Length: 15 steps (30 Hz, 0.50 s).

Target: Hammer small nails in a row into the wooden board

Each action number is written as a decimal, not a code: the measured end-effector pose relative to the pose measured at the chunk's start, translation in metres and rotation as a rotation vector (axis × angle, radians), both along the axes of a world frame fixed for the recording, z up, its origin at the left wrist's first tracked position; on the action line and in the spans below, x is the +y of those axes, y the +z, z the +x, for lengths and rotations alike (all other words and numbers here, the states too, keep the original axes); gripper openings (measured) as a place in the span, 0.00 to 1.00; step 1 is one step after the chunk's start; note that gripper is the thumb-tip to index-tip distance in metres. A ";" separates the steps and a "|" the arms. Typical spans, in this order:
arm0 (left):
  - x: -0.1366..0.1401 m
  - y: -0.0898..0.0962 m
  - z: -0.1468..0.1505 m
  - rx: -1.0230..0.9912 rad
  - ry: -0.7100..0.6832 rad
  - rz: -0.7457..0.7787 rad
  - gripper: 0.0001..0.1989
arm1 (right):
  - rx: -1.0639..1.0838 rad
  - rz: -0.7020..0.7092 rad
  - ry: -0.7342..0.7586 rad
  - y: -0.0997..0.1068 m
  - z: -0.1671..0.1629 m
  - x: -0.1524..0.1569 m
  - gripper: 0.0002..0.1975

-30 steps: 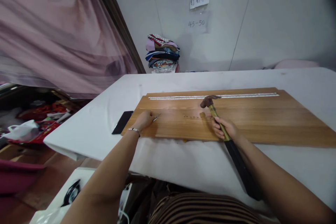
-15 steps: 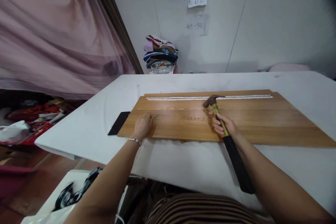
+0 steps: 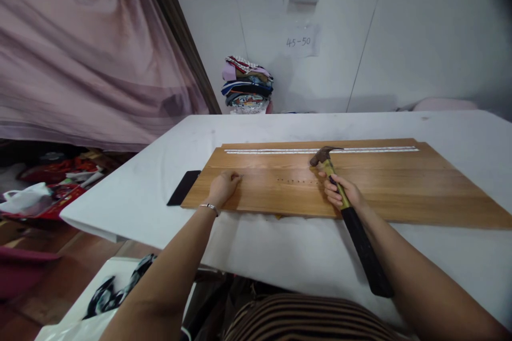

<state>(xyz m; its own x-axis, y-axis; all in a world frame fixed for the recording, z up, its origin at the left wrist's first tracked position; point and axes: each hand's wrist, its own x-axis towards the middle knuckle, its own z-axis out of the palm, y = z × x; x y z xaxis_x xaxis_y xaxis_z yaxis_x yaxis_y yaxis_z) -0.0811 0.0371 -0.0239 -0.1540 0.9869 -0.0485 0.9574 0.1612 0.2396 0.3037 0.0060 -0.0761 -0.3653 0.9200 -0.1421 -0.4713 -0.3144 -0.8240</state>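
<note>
My right hand [image 3: 340, 190] is wrapped round the neck of a claw hammer [image 3: 362, 250], which has a rusty head, a yellow shaft and a black grip. Its head rests over the wooden board [image 3: 408, 186], claw pointing right. On the board's left part lies my left hand [image 3: 224, 187], thumb and fingers pinched together over thin nails [image 3: 241, 176] that are mostly hidden. Between the hands, a row of several small nails [image 3: 298, 181] stands in the board. White measuring strips [image 3: 276, 151] run along its far edge.
The board lies on a white-covered table [image 3: 144, 170]. A flat black object [image 3: 183, 187] sticks out at its left end. Folded cloths [image 3: 248, 85] are stacked behind the table by the wall. Pink curtain [image 3: 88, 48] hangs at left; a striped garment [image 3: 312, 319] is at the front.
My left hand has shifted slightly right, and its fingers now cover the thin nails that showed fanned out beside them. The right hand and hammer have stayed nearly still.
</note>
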 end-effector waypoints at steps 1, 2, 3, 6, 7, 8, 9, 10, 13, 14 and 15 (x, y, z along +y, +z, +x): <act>0.002 -0.001 0.001 0.003 -0.002 0.007 0.12 | -0.010 0.007 -0.002 0.000 0.000 0.000 0.14; 0.003 -0.001 0.002 0.007 -0.006 0.012 0.12 | -0.018 0.012 -0.002 0.000 0.000 0.000 0.14; 0.005 -0.001 0.003 0.012 -0.010 0.013 0.11 | -0.024 0.017 -0.004 0.000 0.000 0.001 0.15; 0.010 0.001 0.006 0.042 -0.020 -0.009 0.11 | -0.025 0.019 -0.001 0.000 0.000 0.001 0.15; 0.012 0.001 0.007 0.059 -0.021 -0.019 0.11 | -0.022 0.017 0.002 0.000 0.000 0.001 0.15; 0.013 0.001 0.007 0.074 -0.024 -0.030 0.11 | -0.017 0.014 0.007 0.000 0.000 0.001 0.15; 0.014 0.001 0.007 0.087 -0.026 -0.039 0.11 | -0.011 0.008 0.010 0.000 0.000 0.001 0.15; 0.015 0.001 0.007 0.093 -0.029 -0.045 0.11 | -0.005 0.003 0.013 0.000 0.000 0.001 0.14; 0.016 -0.001 0.006 0.071 -0.031 -0.046 0.12 | -0.001 -0.004 0.015 0.000 0.000 0.001 0.14; 0.016 -0.001 0.005 0.059 -0.027 -0.040 0.12 | -0.003 -0.005 0.015 0.000 0.000 0.001 0.13; 0.016 -0.002 0.004 0.046 -0.018 -0.033 0.12 | -0.005 -0.005 0.015 0.000 0.000 0.002 0.13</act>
